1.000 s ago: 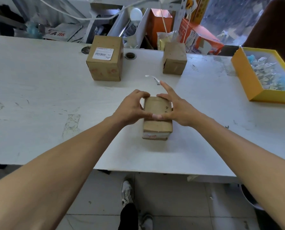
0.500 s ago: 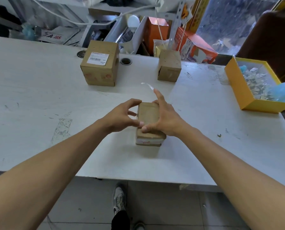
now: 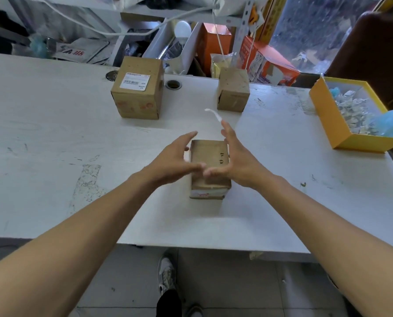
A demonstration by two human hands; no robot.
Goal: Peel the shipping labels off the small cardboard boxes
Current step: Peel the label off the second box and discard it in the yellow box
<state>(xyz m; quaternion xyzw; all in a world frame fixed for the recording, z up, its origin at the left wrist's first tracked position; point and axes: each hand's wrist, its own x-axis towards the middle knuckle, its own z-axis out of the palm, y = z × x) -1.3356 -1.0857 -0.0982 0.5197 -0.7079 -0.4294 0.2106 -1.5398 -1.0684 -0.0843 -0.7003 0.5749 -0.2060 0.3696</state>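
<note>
— Toward the table's [image 3: 42,133] far edge?
— Labelled box [image 3: 138,88], then plain box [image 3: 233,89]; yellow tray [image 3: 328,120] at the right edge.
— Near the front edge?
— Left hand [image 3: 172,160], fingers spread, gripping nothing; small box [image 3: 208,167] between; right hand [image 3: 233,161], likewise spread.

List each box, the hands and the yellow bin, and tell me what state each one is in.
near box: closed, no label on top
far left box: closed, label on top
far right box: closed, no label visible
left hand: open, empty
right hand: open, empty
yellow bin: open, holding scraps
</note>
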